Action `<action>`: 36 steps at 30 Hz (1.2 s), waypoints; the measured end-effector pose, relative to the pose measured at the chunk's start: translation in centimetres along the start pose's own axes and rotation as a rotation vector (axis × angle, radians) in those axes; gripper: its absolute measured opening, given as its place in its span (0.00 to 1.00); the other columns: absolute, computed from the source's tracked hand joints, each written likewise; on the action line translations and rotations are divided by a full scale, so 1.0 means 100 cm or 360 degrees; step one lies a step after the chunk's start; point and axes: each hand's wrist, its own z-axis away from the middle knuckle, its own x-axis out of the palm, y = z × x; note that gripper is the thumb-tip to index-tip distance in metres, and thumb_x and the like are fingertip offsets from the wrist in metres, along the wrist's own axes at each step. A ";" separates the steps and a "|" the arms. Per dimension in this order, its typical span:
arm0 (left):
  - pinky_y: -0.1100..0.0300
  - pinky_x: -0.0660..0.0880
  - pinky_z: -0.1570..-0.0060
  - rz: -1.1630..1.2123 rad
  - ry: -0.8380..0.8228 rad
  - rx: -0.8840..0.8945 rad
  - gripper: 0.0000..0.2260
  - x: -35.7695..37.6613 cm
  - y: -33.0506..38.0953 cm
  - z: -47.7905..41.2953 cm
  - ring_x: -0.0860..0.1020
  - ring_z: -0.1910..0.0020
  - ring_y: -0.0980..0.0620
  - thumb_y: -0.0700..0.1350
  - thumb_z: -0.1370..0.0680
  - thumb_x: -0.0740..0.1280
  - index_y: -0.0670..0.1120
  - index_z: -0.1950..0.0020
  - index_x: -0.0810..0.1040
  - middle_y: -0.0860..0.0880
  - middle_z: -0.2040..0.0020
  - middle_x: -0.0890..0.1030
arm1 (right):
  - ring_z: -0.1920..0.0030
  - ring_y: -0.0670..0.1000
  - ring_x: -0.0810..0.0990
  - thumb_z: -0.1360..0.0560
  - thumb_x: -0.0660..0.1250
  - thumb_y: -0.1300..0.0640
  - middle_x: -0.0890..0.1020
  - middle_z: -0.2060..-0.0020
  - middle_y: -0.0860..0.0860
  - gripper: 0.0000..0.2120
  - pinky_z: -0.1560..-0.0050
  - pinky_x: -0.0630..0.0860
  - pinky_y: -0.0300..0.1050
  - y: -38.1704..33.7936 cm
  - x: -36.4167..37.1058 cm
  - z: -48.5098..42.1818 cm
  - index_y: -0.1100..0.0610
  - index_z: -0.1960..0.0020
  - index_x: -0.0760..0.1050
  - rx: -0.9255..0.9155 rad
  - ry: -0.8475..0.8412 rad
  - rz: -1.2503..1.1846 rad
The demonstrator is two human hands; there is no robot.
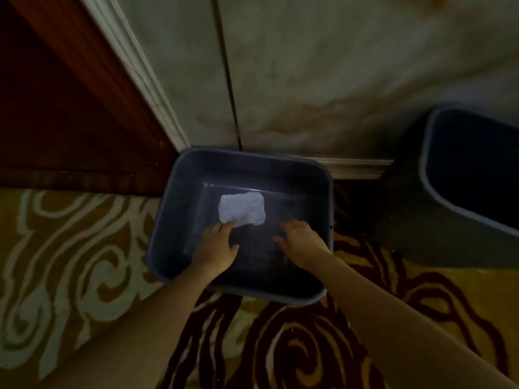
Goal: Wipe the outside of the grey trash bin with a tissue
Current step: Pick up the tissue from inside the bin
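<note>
A grey rectangular trash bin (pixel 168 220) stands on the carpet against the wall, seen from above. A white tissue (pixel 243 209) lies flat on its bottom. Both my arms reach down into the bin. My left hand (pixel 217 242) touches the tissue's near left corner with its fingertips; whether it pinches the tissue I cannot tell. My right hand (pixel 302 240) hovers just right of the tissue, fingers apart, holding nothing.
A second grey bin (pixel 429 169) stands to the right by the wall. A dark wooden door or cabinet (pixel 70 122) with a white frame is at the left. The marbled wall (pixel 323 80) is behind, and patterned gold, cream and dark red carpet (pixel 84 262) lies underfoot.
</note>
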 end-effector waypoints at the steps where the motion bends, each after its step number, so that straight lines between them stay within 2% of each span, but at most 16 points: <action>1: 0.52 0.64 0.32 0.0001 0.0031 0.0015 0.27 0.005 -0.003 -0.010 0.62 0.29 0.46 0.50 0.24 0.61 0.51 0.26 0.58 0.48 0.27 0.64 | 0.35 0.58 0.67 0.22 0.57 0.49 0.71 0.36 0.58 0.21 0.37 0.67 0.53 0.002 0.007 -0.011 0.59 0.33 0.66 -0.0011 0.0003 0.0050; 5: 0.51 0.64 0.31 0.0034 0.0139 0.0047 0.25 0.023 -0.015 -0.060 0.62 0.29 0.46 0.47 0.23 0.60 0.49 0.27 0.59 0.47 0.28 0.65 | 0.34 0.58 0.65 0.22 0.57 0.50 0.70 0.34 0.58 0.20 0.38 0.67 0.53 0.009 0.024 -0.059 0.58 0.33 0.66 -0.0095 0.0048 0.0230; 10: 0.53 0.63 0.33 -0.0124 0.0245 0.0185 0.24 0.034 -0.029 -0.112 0.62 0.29 0.47 0.44 0.24 0.60 0.48 0.28 0.62 0.47 0.27 0.64 | 0.33 0.58 0.63 0.22 0.58 0.50 0.68 0.32 0.57 0.21 0.36 0.64 0.50 0.008 0.034 -0.114 0.57 0.31 0.66 -0.0268 0.0148 0.0361; 16: 0.58 0.65 0.37 -0.0356 0.0480 0.0369 0.17 0.038 -0.042 -0.130 0.68 0.35 0.50 0.44 0.26 0.61 0.48 0.36 0.73 0.50 0.34 0.72 | 0.37 0.57 0.64 0.25 0.62 0.48 0.69 0.36 0.57 0.22 0.38 0.62 0.50 -0.004 0.049 -0.140 0.56 0.34 0.68 -0.0363 0.0354 0.0522; 19: 0.59 0.66 0.41 -0.0326 0.0523 0.0378 0.12 0.035 -0.041 -0.131 0.70 0.38 0.51 0.44 0.26 0.62 0.46 0.44 0.76 0.50 0.39 0.75 | 0.36 0.57 0.65 0.24 0.60 0.52 0.70 0.37 0.57 0.18 0.37 0.61 0.51 -0.006 0.055 -0.137 0.58 0.36 0.70 -0.0391 0.0440 0.0560; 24: 0.57 0.67 0.44 -0.0372 0.0508 0.0407 0.10 0.031 -0.030 -0.125 0.74 0.41 0.47 0.43 0.25 0.60 0.45 0.46 0.76 0.46 0.42 0.78 | 0.39 0.58 0.68 0.24 0.56 0.60 0.74 0.41 0.59 0.14 0.41 0.63 0.51 -0.010 0.056 -0.124 0.62 0.41 0.73 -0.0396 0.0559 0.0500; 26: 0.54 0.71 0.49 -0.0231 0.0529 0.0338 0.09 0.025 -0.023 -0.119 0.78 0.46 0.43 0.44 0.25 0.59 0.45 0.49 0.77 0.43 0.46 0.81 | 0.41 0.59 0.71 0.23 0.57 0.60 0.75 0.42 0.60 0.13 0.43 0.66 0.50 -0.010 0.046 -0.117 0.62 0.43 0.74 -0.0341 0.0601 0.0404; 29: 0.55 0.75 0.56 0.0355 0.0521 0.0208 0.07 0.008 -0.004 -0.110 0.81 0.52 0.40 0.41 0.26 0.63 0.43 0.53 0.80 0.39 0.53 0.84 | 0.47 0.60 0.78 0.24 0.59 0.59 0.80 0.48 0.59 0.11 0.52 0.73 0.48 -0.009 0.020 -0.104 0.60 0.46 0.77 -0.0115 0.0657 0.0089; 32: 0.57 0.75 0.56 0.0903 0.0470 0.0161 0.04 -0.015 0.028 -0.094 0.80 0.55 0.44 0.39 0.28 0.66 0.43 0.58 0.81 0.41 0.55 0.83 | 0.55 0.59 0.81 0.24 0.62 0.57 0.83 0.57 0.59 0.11 0.56 0.77 0.47 -0.008 -0.011 -0.089 0.61 0.56 0.80 0.0089 0.0633 -0.0509; 34: 0.56 0.77 0.57 0.1166 0.0375 0.0187 0.04 -0.027 0.051 -0.078 0.79 0.57 0.48 0.39 0.27 0.67 0.45 0.59 0.81 0.43 0.56 0.82 | 0.60 0.59 0.82 0.24 0.62 0.56 0.81 0.63 0.59 0.15 0.55 0.80 0.54 -0.007 -0.028 -0.074 0.60 0.66 0.77 0.0096 0.0587 -0.0932; 36: 0.59 0.78 0.63 0.1342 0.0260 0.0240 0.05 -0.036 0.073 -0.059 0.79 0.61 0.51 0.39 0.26 0.66 0.44 0.55 0.81 0.46 0.59 0.82 | 0.61 0.59 0.83 0.24 0.63 0.53 0.82 0.64 0.60 0.16 0.55 0.81 0.56 -0.005 -0.040 -0.057 0.60 0.66 0.77 0.0057 0.0612 -0.1143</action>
